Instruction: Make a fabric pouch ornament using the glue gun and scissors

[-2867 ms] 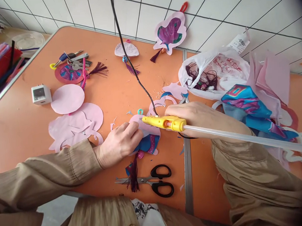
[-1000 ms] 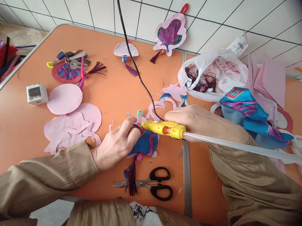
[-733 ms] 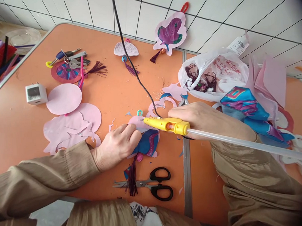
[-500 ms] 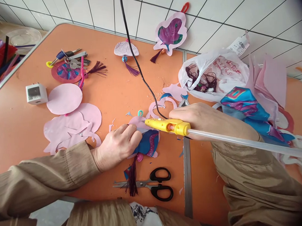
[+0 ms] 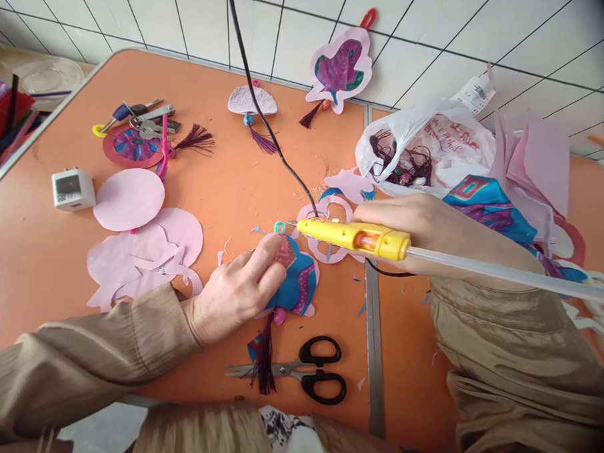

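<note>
On one orange table, left hand, fingers pinched, has one blue pendant. Pendant's two o'clock: right hand, fingers curled round one glue gun. Six o'clock: one pair of scissors.

On my remote screen the glue gun is bright yellow and its cord black. I see a blue ornament with a dotted purple band, a turquoise ring and a dark purple tassel. The table reads orange, the scissors' handles black, the wall tiles white with black lines.
</note>
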{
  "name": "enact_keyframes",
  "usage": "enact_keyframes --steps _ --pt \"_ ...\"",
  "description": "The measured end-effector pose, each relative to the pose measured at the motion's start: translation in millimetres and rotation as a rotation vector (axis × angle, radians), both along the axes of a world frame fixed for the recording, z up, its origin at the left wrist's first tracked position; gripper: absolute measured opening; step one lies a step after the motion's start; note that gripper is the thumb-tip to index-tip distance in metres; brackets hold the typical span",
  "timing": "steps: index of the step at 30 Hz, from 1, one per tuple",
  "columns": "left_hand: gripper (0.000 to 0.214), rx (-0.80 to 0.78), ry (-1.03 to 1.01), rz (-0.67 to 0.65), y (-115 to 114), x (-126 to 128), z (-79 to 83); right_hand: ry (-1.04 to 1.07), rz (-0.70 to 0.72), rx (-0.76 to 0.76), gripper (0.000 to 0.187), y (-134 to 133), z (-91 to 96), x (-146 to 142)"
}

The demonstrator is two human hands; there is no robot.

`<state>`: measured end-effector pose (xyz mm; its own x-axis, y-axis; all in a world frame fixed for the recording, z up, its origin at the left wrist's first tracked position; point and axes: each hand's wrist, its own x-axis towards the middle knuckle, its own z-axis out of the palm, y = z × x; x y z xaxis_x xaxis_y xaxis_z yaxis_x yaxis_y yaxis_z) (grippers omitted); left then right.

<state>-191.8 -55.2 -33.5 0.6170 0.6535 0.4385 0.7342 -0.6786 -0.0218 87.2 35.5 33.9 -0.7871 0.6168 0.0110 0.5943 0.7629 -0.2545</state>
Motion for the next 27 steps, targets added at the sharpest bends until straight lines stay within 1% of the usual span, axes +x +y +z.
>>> enact_keyframes --steps 3,8,11,17,22,25,27 --pt "0.027 0.004 0.033 0.002 0 0 1.9 0.009 0.02 0.02 0.012 0 2.1 1" --pt "0.027 -0.005 0.059 -0.111 6 -1 0.9 0.008 0.057 0.036 0.014 1 7.8 -2" --pt "0.03 0.018 0.071 -0.138 9 0 -0.1 0.003 0.051 0.027 0.014 1 9.4 -3" --pt "0.032 0.054 0.146 -0.152 10 1 -0.2 -0.018 0.021 -0.013 0.014 2 11.1 -6" --pt "0.027 0.016 0.176 -0.141 8 0 -1.9 -0.03 0.015 -0.027 0.012 2 9.6 -4" --pt "0.028 -0.002 0.177 -0.134 7 0 -3.3 -0.025 0.006 -0.025 0.014 2 7.7 -3" --pt "0.03 0.015 0.174 -0.132 6 1 -3.6 -0.033 0.001 -0.033 0.015 2 7.6 -2"
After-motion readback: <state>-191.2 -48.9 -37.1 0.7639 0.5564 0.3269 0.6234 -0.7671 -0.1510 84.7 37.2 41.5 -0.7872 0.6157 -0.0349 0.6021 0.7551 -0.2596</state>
